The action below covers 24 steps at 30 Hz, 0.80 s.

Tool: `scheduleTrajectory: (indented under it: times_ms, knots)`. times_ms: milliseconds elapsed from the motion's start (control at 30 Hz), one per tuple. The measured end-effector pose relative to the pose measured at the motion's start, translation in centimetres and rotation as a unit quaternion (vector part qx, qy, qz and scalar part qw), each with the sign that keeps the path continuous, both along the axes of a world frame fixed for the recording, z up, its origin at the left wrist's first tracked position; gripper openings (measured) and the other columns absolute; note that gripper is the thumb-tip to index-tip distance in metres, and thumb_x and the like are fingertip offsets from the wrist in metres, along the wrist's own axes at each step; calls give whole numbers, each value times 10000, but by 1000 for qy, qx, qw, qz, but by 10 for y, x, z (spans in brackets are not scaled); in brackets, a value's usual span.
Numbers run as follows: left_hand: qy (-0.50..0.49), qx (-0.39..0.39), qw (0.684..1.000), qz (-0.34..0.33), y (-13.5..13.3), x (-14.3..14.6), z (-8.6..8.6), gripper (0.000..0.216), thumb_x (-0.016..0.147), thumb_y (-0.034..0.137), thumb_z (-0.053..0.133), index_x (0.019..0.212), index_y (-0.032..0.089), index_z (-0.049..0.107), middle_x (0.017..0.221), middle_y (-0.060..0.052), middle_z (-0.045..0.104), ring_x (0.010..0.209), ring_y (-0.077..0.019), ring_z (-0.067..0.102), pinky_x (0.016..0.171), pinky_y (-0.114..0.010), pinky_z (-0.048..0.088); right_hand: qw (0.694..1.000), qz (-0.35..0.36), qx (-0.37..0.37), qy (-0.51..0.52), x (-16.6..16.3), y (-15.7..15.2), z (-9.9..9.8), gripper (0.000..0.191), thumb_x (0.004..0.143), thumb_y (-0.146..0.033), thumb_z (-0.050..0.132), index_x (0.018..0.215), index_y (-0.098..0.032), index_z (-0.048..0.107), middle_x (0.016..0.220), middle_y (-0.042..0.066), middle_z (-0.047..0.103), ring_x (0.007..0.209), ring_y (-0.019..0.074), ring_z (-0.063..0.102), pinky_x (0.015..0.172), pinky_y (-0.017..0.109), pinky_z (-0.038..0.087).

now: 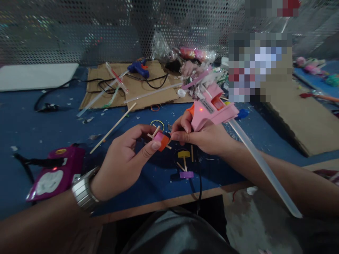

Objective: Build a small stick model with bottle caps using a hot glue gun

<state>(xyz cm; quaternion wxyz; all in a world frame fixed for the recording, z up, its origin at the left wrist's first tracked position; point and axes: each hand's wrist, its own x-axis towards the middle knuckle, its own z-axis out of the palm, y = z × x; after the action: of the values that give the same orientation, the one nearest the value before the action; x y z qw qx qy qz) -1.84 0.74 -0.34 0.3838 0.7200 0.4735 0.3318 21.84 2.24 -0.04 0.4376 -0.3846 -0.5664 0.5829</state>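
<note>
Between thumb and fingers, my left hand [129, 157] pinches a small pink-and-orange disc-shaped piece [162, 141] with short wooden sticks poking out of it. A pink hot glue gun [212, 109] sits in my right hand [203, 135], its red light lit and a long clear glue stick [265, 169] running from its back over my forearm. The thumb and fingertips of that hand come together beside the disc piece; a thin stick seems to be at their tips. On the table below lies a stick joining a yellow disc [183, 154] and a purple disc [186, 174].
A purple box [59, 169] with a cable and red light lies at left. A long wooden stick [113, 127] lies near my left hand. Behind are cardboard [156, 97], a blue glue gun [139, 68] and plastic-wrapped bits. A person, blurred, is at the upper right beside more cardboard [296, 123].
</note>
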Motion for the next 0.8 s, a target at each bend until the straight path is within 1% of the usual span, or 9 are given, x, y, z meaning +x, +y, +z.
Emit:
scheduleTrajectory:
  times_ms: [200,433,533,667,800]
  knots:
    - [3,-4,1000,3,0,-1,-1,431,1021,656,719,1173,259,794,1029,-59,842,936,-258,776,921,-379,634,1000,10,-7,8,1,1,-4,634,683,-501,1079,648,-224,509,769,2,699,725,153,661,644,303,599]
    - [-6,-23,1000,-3,-1,-2,0,387,1041,598,727,1199,247,772,1087,-34,842,971,-227,769,964,-359,609,1000,5,-10,-5,0,1,-3,635,700,-502,1068,654,-226,498,776,4,695,692,140,643,614,300,586]
    - [-26,-34,999,-7,-1,0,2,385,1027,586,748,1187,236,761,1087,-41,849,960,-225,782,925,-347,632,1000,3,-12,-5,-1,1,-3,641,691,-502,1071,652,-226,494,773,1,695,681,139,640,599,298,575]
    - [-49,-64,997,-12,-2,1,2,376,1019,559,769,1198,229,740,1145,-70,865,961,-220,807,903,-336,665,1000,1,-11,2,-1,2,-5,634,684,-486,1078,651,-226,501,761,-2,697,660,132,628,577,286,554]
    - [-71,-85,994,-13,-2,0,0,410,1008,569,781,1227,226,726,1134,-90,878,978,-244,845,887,-354,700,1000,3,-10,-5,-1,2,-5,628,684,-498,1074,647,-229,508,766,2,699,700,149,647,590,290,565]
